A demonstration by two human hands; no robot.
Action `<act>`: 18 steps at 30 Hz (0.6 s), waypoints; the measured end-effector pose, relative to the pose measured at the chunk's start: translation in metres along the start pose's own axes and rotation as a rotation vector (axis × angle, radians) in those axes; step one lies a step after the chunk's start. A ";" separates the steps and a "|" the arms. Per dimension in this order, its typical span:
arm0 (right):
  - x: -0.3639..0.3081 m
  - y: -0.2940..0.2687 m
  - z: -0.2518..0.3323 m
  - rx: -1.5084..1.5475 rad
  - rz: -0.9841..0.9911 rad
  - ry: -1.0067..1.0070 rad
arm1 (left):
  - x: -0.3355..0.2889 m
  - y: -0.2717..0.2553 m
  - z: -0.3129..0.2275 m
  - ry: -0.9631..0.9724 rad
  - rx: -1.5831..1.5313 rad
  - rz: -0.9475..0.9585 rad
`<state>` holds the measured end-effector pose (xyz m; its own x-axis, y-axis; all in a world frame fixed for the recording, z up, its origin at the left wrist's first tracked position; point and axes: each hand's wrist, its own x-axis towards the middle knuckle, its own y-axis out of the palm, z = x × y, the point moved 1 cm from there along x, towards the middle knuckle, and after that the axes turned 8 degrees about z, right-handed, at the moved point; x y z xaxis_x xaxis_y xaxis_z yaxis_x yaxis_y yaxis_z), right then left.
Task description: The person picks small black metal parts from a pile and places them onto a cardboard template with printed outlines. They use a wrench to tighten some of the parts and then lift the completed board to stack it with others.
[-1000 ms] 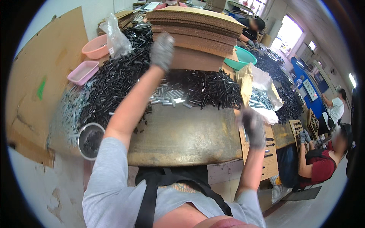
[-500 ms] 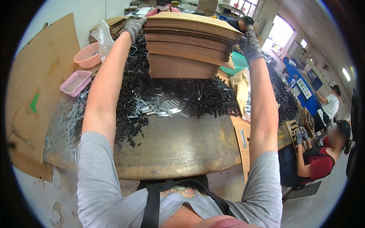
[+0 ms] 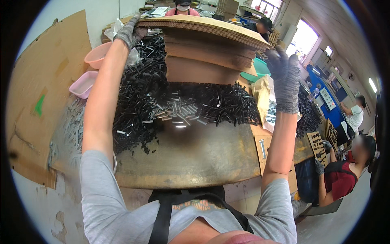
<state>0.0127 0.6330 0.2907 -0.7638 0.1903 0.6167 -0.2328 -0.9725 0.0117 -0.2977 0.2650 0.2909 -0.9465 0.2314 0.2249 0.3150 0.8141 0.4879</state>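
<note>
A tall stack of brown cardboard sheets stands on the far part of the table. Its upper layer of cardboard sheets juts out past the lower ones on the left. My left hand, in a grey knit glove, is closed on that layer's left edge; its fingertips are partly hard to make out. Beside the stack's right end, my right hand is raised in a matching glove, fingers apart and holding nothing. Heaps of small black metal parts surround the stack, with silvery metal tubes in front of it.
A pink tub and an orange basin are at the left, a green basin behind my right hand. A board with a wrench lies near the table's right edge. A co-worker in red handles a parts board at the right.
The upper cardboard layer has shifted left and separated from the lower stack with my left hand on it. My right hand has come off the stack's right edge and nearer to me.
</note>
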 end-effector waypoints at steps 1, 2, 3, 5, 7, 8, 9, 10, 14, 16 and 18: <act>-0.001 -0.001 0.000 -0.055 -0.163 0.014 | 0.000 -0.002 0.000 -0.016 0.041 -0.020; -0.004 -0.001 -0.001 -0.104 -0.306 0.023 | -0.001 -0.005 -0.001 -0.030 0.085 -0.036; 0.003 -0.001 -0.003 0.084 -0.331 0.150 | 0.000 -0.003 0.000 -0.044 -0.038 -0.037; 0.015 0.002 -0.006 0.250 -0.183 0.235 | -0.002 0.002 -0.003 -0.029 -0.083 0.041; 0.023 0.002 -0.008 0.327 -0.089 0.294 | -0.008 0.006 -0.008 -0.060 -0.049 0.050; 0.031 0.003 -0.009 0.329 -0.135 0.312 | -0.015 0.005 -0.008 -0.061 0.017 0.035; 0.034 0.002 -0.008 0.316 -0.148 0.306 | -0.022 0.005 -0.011 -0.066 0.057 0.040; 0.038 0.002 -0.009 0.311 -0.135 0.298 | -0.029 0.004 -0.013 -0.077 0.068 0.059; 0.034 0.005 -0.023 0.366 -0.201 0.313 | -0.071 -0.007 0.004 0.140 -0.039 0.227; 0.026 0.002 -0.030 0.389 -0.168 0.218 | -0.088 -0.012 0.014 0.194 -0.071 0.296; 0.025 -0.001 -0.033 0.371 -0.146 0.128 | -0.100 -0.012 0.022 0.267 -0.136 0.342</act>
<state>-0.0263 0.6437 0.2799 -0.8132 0.3222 0.4847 -0.1294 -0.9120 0.3892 -0.2088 0.2440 0.2438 -0.7408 0.3149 0.5933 0.6296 0.6333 0.4500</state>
